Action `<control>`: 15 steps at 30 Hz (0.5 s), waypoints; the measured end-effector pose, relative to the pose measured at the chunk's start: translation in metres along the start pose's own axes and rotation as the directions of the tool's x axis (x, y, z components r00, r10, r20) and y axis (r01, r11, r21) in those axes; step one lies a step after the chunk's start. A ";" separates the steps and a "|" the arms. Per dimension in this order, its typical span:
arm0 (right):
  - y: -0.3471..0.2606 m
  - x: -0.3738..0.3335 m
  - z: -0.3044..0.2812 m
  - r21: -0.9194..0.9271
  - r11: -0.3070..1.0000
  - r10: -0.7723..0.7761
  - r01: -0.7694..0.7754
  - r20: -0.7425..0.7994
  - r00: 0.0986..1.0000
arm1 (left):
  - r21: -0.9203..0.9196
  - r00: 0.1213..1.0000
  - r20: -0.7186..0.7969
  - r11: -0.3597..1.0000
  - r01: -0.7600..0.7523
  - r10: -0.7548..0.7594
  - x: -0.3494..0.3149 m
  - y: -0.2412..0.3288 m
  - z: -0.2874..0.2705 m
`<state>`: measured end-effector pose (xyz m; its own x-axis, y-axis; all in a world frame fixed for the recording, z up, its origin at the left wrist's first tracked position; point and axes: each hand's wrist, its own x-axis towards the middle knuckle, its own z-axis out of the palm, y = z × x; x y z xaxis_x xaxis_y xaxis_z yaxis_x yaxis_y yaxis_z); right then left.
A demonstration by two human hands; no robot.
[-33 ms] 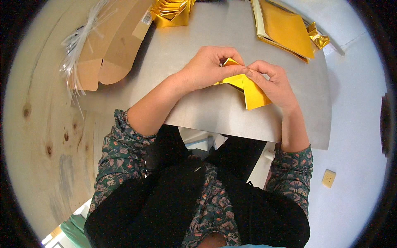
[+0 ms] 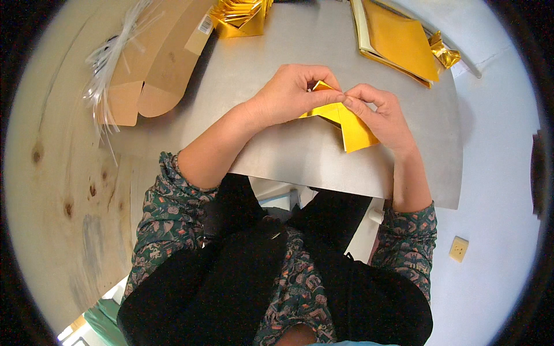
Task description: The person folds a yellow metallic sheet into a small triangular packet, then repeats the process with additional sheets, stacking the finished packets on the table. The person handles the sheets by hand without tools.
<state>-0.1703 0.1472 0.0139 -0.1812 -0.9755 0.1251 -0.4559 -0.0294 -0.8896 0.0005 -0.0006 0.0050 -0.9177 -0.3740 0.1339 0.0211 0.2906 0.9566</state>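
Note:
A partly folded sheet of shiny gold paper point(image 2: 358, 131) is between my two hands, above the grey metal tabletop point(image 2: 300, 155). My left hand point(image 2: 291, 95) pinches its upper left part, thumb laid along the fold. At the top, my right hand point(image 2: 380, 112) grips the paper between thumb and bent fingers. The two thumb tips almost meet there. One flap hangs down below the right hand, and a dark gap shows under the left part. My fingers hide some of the folds.
A stack of gold sheets point(image 2: 398, 40) lies at the far right, with a crumpled-looking gold foil piece point(image 2: 444, 52) beside it. At the far side sits a bundle of folded gold papers point(image 2: 239, 17). Leftward are a brown cardboard box point(image 2: 164, 75) and translucent plastic strips point(image 2: 103, 95).

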 end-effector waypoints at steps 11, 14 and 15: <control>-0.001 0.000 -0.009 0.000 1.000 0.000 0.000 0.019 1.000 | -0.071 1.000 -0.015 0.997 0.024 -0.025 0.001 0.003 -0.009; 0.000 0.000 -0.010 -0.006 1.000 -0.010 0.010 0.020 1.000 | -0.097 1.000 -0.007 0.995 0.018 -0.019 0.002 0.000 -0.009; 0.000 0.000 -0.010 -0.016 1.000 -0.018 0.018 0.015 1.000 | -0.086 1.000 -0.009 0.996 0.010 -0.011 0.003 -0.001 -0.009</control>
<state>-0.1791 0.1497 0.0183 -0.1599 -0.9780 0.1339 -0.4728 -0.0432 -0.8801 0.0009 -0.0097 0.0072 -0.9141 -0.3855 0.1259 0.0461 0.2097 0.9767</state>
